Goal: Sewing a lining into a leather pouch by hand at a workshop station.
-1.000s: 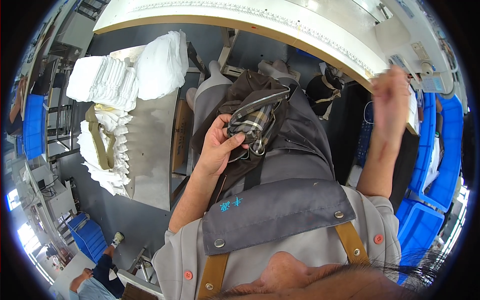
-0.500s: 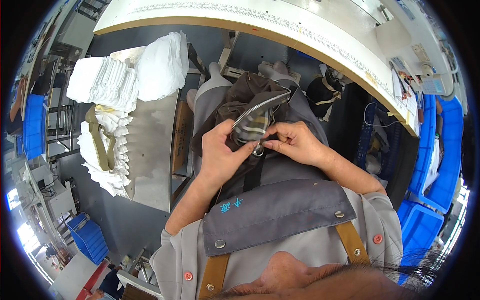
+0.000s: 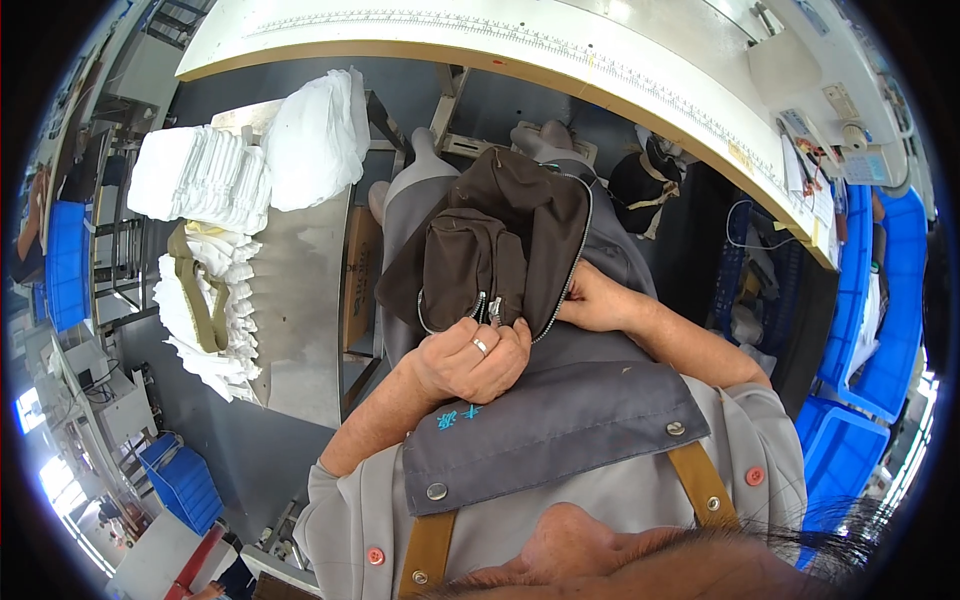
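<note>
A dark brown fabric bag (image 3: 545, 215) rests across my lap, a long silver zip curving down its right edge. On its front is a smaller pocket (image 3: 462, 255) with metal zip pulls (image 3: 488, 308) at its lower end. My left hand (image 3: 475, 357), a ring on one finger, is closed on the bag's lower edge just beneath those pulls. Against the right edge, beside the long zip, my right hand (image 3: 603, 300) is closed on the bag; its fingertips are hidden behind the fabric.
At the left, stacked white fabric pieces (image 3: 195, 175) and an olive strap (image 3: 205, 300) lie on a metal-topped stand (image 3: 305, 300). A white worktable (image 3: 420, 30) with a printed ruler edge spans the front. Blue bins (image 3: 890, 300) stand at the right, near a sewing machine (image 3: 830, 90).
The bag has been turned so its front pocket faces up and the striped lining is out of sight. My left hand moved lower, onto the pocket's zip end; my right hand shifted slightly right.
</note>
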Demonstrator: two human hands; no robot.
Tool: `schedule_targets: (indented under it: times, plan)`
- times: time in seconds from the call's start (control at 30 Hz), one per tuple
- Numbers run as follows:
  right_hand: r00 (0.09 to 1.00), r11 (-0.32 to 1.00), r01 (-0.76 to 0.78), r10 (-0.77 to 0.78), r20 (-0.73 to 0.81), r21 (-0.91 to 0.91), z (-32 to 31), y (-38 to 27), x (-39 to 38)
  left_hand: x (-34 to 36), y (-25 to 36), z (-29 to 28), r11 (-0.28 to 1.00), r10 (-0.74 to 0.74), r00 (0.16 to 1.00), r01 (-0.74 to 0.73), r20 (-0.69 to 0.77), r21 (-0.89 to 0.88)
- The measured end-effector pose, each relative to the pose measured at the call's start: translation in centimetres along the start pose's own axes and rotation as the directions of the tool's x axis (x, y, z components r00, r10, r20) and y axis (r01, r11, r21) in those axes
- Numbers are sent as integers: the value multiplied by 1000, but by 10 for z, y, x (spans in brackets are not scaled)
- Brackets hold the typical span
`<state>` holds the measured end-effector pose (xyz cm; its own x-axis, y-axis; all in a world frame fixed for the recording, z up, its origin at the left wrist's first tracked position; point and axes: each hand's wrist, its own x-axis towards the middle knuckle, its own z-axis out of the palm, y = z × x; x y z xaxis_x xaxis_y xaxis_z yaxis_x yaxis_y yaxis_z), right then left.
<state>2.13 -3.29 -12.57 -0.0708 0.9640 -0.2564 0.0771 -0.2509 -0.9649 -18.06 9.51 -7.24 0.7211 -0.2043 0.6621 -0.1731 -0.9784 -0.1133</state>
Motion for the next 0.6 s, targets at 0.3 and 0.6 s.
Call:
schedule_targets:
  times: [0.3, 0.6]
  plan:
    - [998, 990, -53, 55, -16, 132, 3, 2, -1, 2, 0, 0, 999, -40, 999, 40, 17, -28]
    - [998, 996, -57, 59, -16, 76, 1, -5, -7, 0, 4, -4, 992, -124, 992, 124, 35, 3]
